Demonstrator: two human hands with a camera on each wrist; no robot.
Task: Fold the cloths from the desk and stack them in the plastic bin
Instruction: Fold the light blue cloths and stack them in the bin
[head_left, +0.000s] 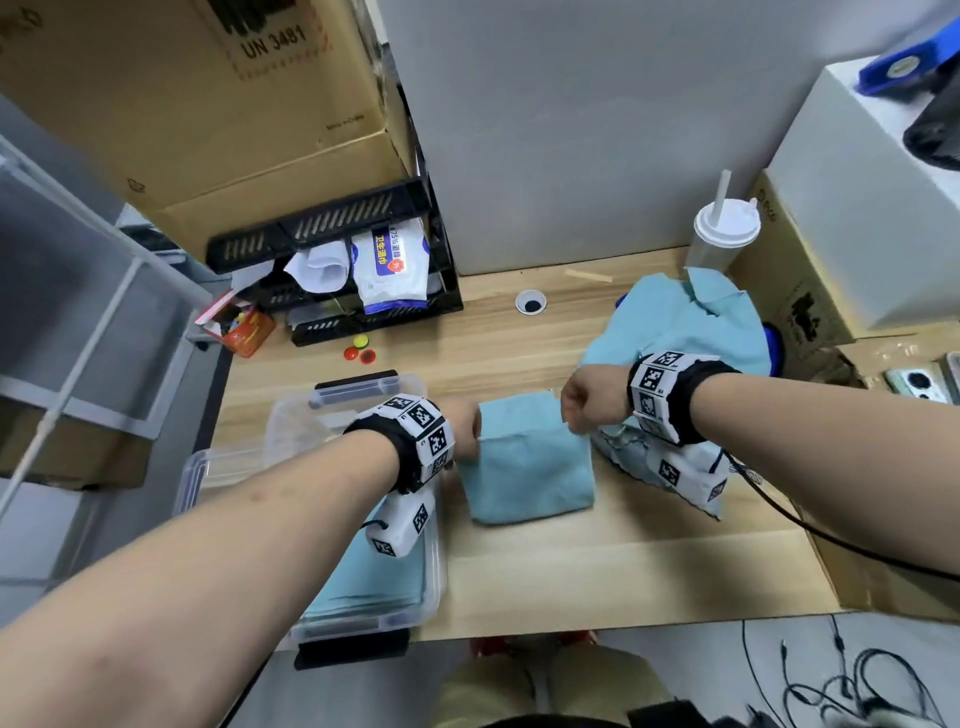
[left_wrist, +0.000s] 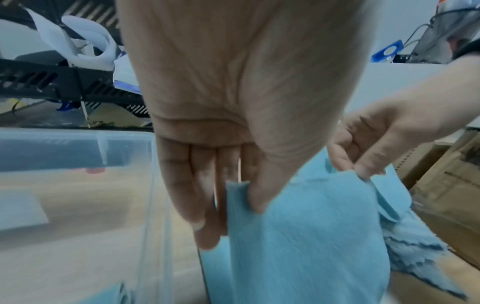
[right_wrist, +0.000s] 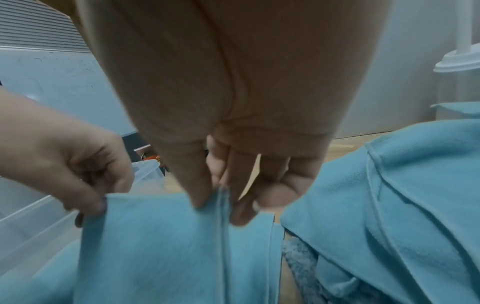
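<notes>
A: Where's the folded cloth (head_left: 527, 462)?
B: Just right of the plastic bin (head_left: 291, 431), hanging upright, long axis vertical. Left hand (head_left: 464, 426) and right hand (head_left: 592, 402) each pinch a top corner.
A: Nearby?
B: Unfolded cloths (head_left: 685, 322) right of it, a lidded cup (head_left: 722, 234) behind.

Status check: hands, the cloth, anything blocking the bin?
Left hand and right hand pinch folded cloth's top corners. Plastic bin open beside it, path unobstructed. Unfolded cloths wait right.
</notes>
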